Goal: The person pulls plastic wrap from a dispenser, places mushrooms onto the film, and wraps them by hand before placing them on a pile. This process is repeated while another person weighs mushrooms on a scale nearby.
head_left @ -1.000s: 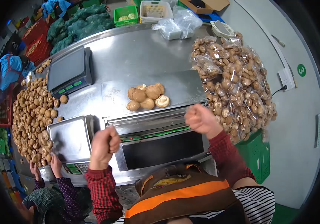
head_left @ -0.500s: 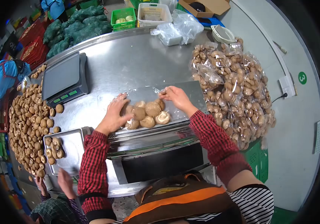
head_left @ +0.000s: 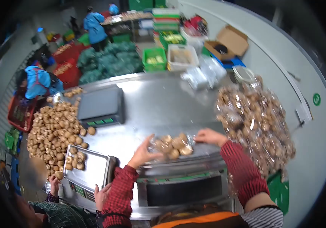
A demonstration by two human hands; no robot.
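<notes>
A clear plastic bag of brown mushrooms [head_left: 176, 145] lies on the steel surface in front of me. At the bag's left side is my left hand [head_left: 144, 152], its thumb and fingers spread apart against the plastic. My right hand [head_left: 208, 136] has its fingertips pressed together at the bag's right end, pinching the film. Below the bag is the machine's dark front panel [head_left: 185, 191]. To the right rises a big pile of bagged mushrooms [head_left: 256, 129].
Loose mushrooms [head_left: 51, 136] are heaped at the left, beside a scale [head_left: 100, 104] and a metal tray [head_left: 89, 173]. A co-worker's hands [head_left: 102, 195] are near that tray. Plastic bags [head_left: 204, 74], crates [head_left: 154, 59] and a cardboard box [head_left: 233, 41] stand at the back.
The view has tilted up and shifted left, so the table appears lower and further right. The bag's film now lies gathered closer around the mushrooms. The co-worker's hand has moved to the tray's right corner.
</notes>
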